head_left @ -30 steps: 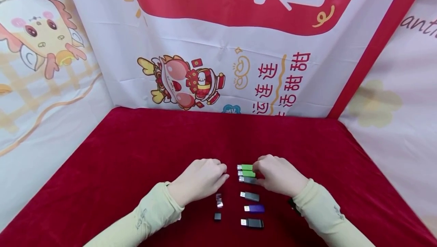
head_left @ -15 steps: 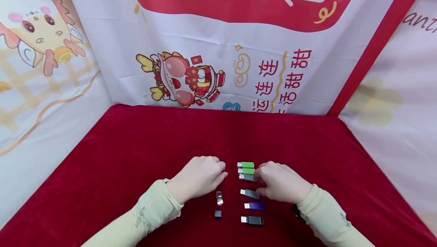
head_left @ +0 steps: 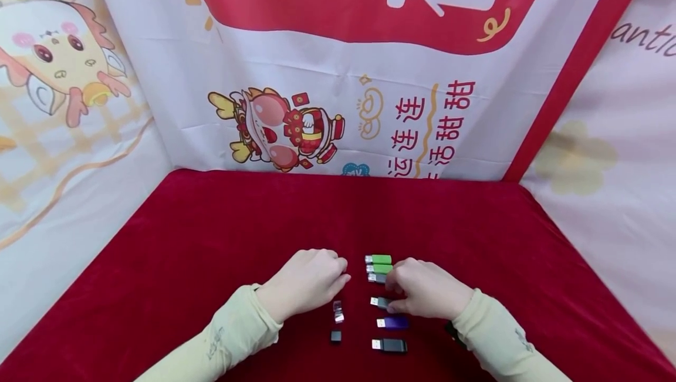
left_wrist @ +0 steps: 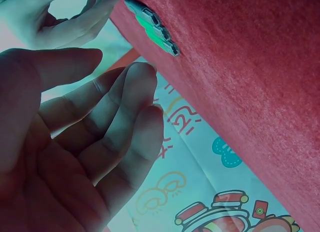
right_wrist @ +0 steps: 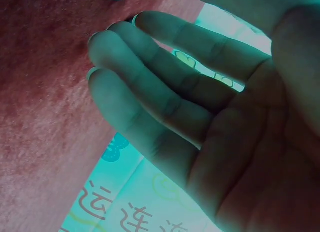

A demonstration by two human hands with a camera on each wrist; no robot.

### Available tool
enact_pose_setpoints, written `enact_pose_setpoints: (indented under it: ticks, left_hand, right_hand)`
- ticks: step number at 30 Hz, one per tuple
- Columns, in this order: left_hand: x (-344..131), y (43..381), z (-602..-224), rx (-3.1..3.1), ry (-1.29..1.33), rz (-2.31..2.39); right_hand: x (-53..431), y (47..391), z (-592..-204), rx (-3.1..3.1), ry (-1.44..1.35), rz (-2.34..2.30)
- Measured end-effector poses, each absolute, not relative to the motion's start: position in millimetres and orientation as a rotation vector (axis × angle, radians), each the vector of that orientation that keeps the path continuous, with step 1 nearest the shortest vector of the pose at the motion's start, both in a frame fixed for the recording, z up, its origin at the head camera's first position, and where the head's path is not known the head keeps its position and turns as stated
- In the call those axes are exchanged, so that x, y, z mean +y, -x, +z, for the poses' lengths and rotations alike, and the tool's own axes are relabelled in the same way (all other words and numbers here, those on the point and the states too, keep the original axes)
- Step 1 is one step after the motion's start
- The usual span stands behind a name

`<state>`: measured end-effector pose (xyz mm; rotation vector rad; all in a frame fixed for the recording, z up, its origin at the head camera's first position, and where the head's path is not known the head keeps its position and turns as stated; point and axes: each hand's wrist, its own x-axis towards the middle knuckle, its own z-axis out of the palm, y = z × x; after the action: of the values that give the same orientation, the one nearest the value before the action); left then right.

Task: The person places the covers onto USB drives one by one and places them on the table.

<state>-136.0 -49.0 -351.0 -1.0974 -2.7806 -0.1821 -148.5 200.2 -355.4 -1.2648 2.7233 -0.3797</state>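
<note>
My right hand (head_left: 429,289) is over a column of USB sticks. Its thumb tip covers the rear end of a grey USB stick (head_left: 378,302), and its index finger is by another grey USB stick (head_left: 375,278). Two green USB sticks (head_left: 381,259) lie just beyond. Nearer are a purple USB stick (head_left: 392,323) and a black USB stick (head_left: 389,345). The right wrist view shows the fingers gently bent with nothing visible between them. My left hand (head_left: 310,281) hovers left of the column, fingers loosely curved around nothing in the left wrist view.
Small clear caps (head_left: 338,311) and a black cap (head_left: 335,337) lie in front of the left hand. A dark object (head_left: 453,332) is partly hidden by the right sleeve. Red cloth (head_left: 253,217) covers the table; printed white curtains (head_left: 327,59) stand behind and beside it.
My right hand has shifted slightly nearer and left, its thumb now further over the grey USB stick. The left hand has stayed nearly still. The head view has tilted a little.
</note>
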Motion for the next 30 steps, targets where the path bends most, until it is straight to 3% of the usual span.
enact_pose_setpoints:
  ticks: [30]
  left_hand:
    - [-49.6, 134.4, -350.7, -2.807, 1.104, -0.201]
  right_hand:
    - [191.1, 149.3, -370.3, 2.694, 1.389, -0.316]
